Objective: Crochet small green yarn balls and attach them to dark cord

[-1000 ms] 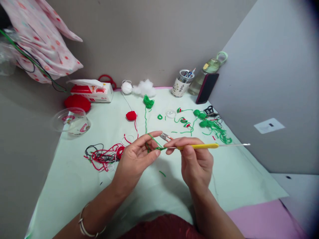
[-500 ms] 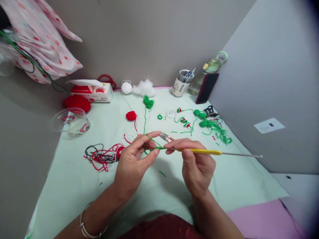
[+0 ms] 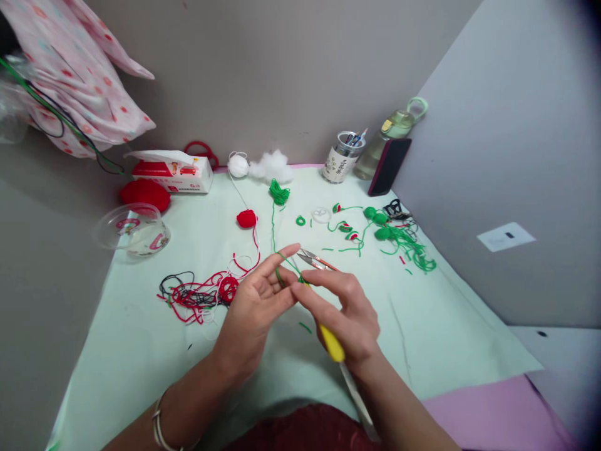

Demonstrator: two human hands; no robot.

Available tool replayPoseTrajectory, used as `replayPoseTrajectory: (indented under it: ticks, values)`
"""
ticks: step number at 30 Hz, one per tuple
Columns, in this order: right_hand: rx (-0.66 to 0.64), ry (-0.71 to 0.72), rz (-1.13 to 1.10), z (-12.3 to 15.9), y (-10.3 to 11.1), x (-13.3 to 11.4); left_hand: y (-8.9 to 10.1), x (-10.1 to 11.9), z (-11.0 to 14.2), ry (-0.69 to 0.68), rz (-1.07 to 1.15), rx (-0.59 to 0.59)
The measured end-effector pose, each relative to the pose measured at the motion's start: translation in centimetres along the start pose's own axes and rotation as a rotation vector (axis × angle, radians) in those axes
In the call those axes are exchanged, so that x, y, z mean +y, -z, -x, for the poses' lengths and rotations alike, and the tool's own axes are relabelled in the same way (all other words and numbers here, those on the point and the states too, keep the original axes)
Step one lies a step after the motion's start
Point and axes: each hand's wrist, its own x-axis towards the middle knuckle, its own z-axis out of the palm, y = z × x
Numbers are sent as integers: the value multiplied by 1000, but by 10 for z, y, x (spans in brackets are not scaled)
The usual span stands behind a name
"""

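Green yarn [image 3: 273, 228] runs from a small green bundle [image 3: 279, 192] down to my left hand [image 3: 256, 307], over its raised index finger. The thumb and fingers of that hand pinch the yarn at a small green stitched bit, mostly hidden by fingertips. My right hand [image 3: 345, 313] grips a crochet hook with a yellow handle [image 3: 332, 343]; its near metal end points down toward me, blurred. The hook's working tip is at the green yarn, covered by the fingers. Thread snips [image 3: 317, 260] with orange handles lie just beyond both hands.
Tangled red, black and white yarn [image 3: 197, 297] lies left of my hands. Farther back are a red yarn ball [image 3: 246, 218], white stuffing [image 3: 272, 166], a pen cup [image 3: 344, 156], a bottle [image 3: 382, 141] and a phone [image 3: 389, 166]. Green crocheted pieces [image 3: 382, 233] sit at right.
The crochet hook has swung from pointing right to pointing down toward me. My right hand has turned and come closer to my left fingertips, which still hold the green yarn.
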Motion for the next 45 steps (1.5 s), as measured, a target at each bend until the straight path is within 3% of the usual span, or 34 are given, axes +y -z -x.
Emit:
replayPoseTrajectory:
  ticks: [2, 4, 7, 10, 13, 16, 21, 25, 28, 30, 33, 37, 41, 43, 45]
  values:
    - [36, -15, 23, 1, 0, 0, 0, 1, -1, 128, 146, -76]
    - [113, -141, -125, -1, 0, 1, 1, 3, -2, 178, 217, -95]
    - [204, -340, -454, -8, 0, 4, 3, 5, -3, 118, 200, -40]
    - [165, -421, -593, -13, -1, 4, 1, 2, -3, 35, 105, -44]
    - [146, -428, -573, -14, -3, 2, 0, -2, -3, -11, 20, -63]
    - [104, -356, -440, -10, -3, -1, -1, -5, -3, -24, 7, -10]
    - [60, -178, -166, -3, -2, -2, -1, -3, -5, 105, 209, -10]
    - [193, -374, -424, -8, 0, 3, 1, 1, -7, 153, 291, 9]
    - [228, -499, -614, -12, 0, 6, 2, 2, -6, 81, 231, 40]
    - [204, -513, -604, -12, -2, 5, 0, 0, -4, 20, 164, 63]
    - [131, -384, -378, -7, -5, 0, -4, -5, -1, -25, 97, 82]
    - [80, -173, -65, -4, -5, -3, -6, -7, -1, 117, 209, -33]
    - [217, -367, -325, -10, 1, 4, -1, -1, -6, 181, 277, -27]
    - [247, -467, -489, -13, 1, 5, 1, 1, -6, 101, 214, 31]
    - [174, -457, -480, -13, -1, 3, 0, -1, -4, -10, 103, 84]
